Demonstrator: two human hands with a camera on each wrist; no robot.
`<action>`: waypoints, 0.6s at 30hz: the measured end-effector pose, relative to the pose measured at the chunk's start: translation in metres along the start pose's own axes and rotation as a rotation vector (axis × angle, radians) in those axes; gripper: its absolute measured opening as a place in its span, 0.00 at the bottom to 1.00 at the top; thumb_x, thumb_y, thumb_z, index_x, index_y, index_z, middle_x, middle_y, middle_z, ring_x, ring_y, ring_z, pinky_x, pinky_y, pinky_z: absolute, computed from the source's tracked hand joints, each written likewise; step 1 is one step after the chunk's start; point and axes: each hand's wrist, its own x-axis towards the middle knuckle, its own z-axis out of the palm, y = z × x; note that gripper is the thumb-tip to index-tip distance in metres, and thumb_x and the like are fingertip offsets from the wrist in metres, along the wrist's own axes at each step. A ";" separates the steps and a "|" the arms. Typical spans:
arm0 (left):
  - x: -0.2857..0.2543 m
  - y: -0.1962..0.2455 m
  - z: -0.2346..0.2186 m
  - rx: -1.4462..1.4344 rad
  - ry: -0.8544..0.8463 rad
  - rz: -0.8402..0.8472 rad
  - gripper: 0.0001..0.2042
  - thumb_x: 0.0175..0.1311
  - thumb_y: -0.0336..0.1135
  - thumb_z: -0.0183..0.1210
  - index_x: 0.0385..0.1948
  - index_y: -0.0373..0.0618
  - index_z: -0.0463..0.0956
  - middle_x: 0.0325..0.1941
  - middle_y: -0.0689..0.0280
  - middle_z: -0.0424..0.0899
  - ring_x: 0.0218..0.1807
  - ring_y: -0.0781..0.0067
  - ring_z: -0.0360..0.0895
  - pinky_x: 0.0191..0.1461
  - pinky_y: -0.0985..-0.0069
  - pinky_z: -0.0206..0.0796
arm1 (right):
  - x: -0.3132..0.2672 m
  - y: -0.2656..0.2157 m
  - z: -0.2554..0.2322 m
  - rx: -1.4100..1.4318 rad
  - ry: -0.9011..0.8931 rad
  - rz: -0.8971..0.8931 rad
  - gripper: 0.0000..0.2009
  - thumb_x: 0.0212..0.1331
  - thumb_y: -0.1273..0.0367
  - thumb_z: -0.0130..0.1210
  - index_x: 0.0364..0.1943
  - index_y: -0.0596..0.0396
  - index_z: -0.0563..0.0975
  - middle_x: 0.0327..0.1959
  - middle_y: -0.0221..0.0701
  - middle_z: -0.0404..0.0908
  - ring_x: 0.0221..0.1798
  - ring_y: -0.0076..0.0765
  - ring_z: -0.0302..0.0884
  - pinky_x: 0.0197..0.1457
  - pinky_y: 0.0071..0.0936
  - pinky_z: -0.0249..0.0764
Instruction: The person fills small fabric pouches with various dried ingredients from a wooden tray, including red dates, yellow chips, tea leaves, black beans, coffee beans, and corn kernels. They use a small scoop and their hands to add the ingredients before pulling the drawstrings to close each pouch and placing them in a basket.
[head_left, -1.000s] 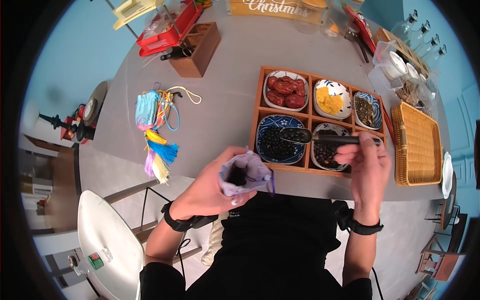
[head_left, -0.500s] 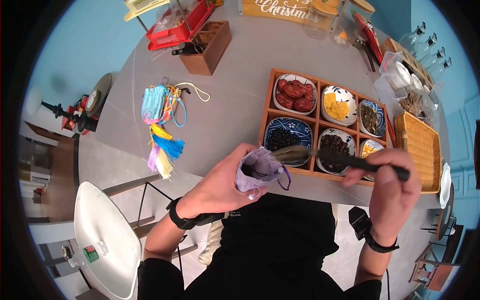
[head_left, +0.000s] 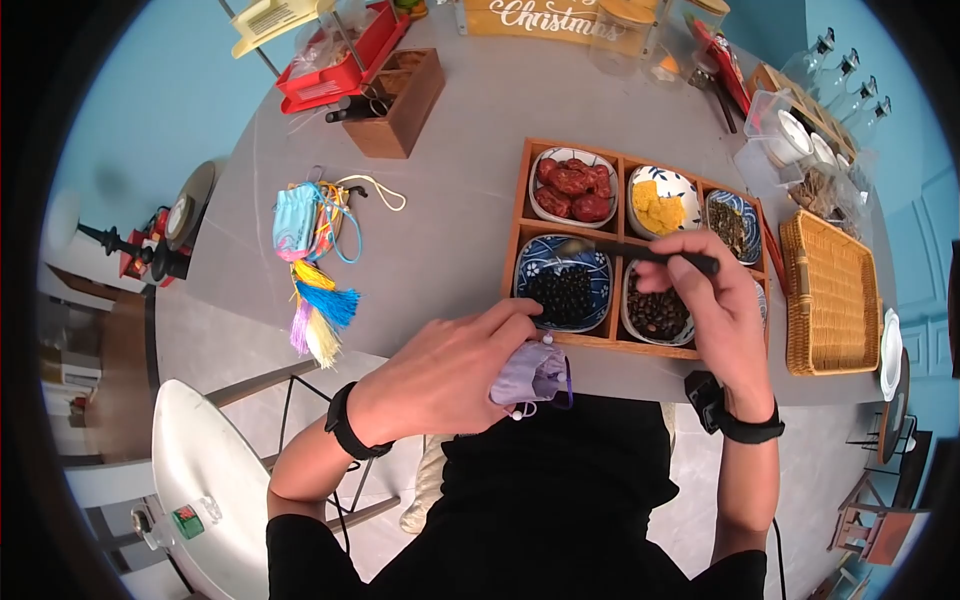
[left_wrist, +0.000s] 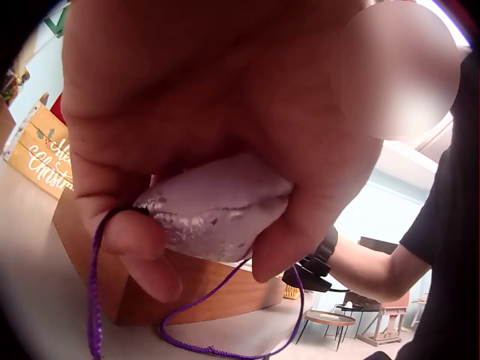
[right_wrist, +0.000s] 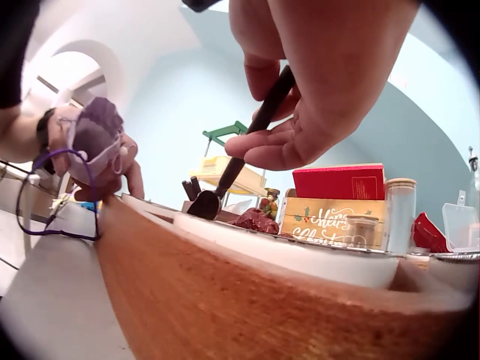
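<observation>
Grips the black scoop (head_left: 622,248) with right fingers (right_wrist: 274,154) and the purple pouch (head_left: 530,375) with left fingers (head_left: 505,318), by the wooden box's (head_left: 620,346) near left corner, and has just swung the scoop from pouch back over the black beans (head_left: 562,300), so likely done with one pour.

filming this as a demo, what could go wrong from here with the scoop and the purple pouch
The left hand holds the pouch with its mouth tipped sideways, so anything inside might spill.
The pouch's cord hangs in a loose loop and could snag the scoop.
The right hand grips the scoop just above the brown beans, so its fingers might scatter some.
</observation>
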 end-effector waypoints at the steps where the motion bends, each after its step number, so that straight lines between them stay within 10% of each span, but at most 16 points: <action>1: 0.001 0.000 -0.001 0.044 -0.008 0.021 0.26 0.42 0.31 0.69 0.47 0.42 0.70 0.63 0.62 0.70 0.51 0.53 0.78 0.50 0.61 0.72 | 0.000 0.002 0.000 0.003 0.010 0.001 0.09 0.69 0.74 0.45 0.48 0.62 0.73 0.39 0.34 0.81 0.43 0.23 0.79 0.49 0.20 0.74; 18: 0.005 -0.002 -0.001 0.067 -0.039 0.020 0.29 0.42 0.32 0.69 0.49 0.41 0.68 0.65 0.60 0.69 0.56 0.54 0.75 0.52 0.62 0.72 | -0.020 0.022 0.025 0.159 0.358 0.274 0.10 0.70 0.69 0.45 0.40 0.66 0.72 0.26 0.41 0.82 0.24 0.30 0.81 0.29 0.22 0.79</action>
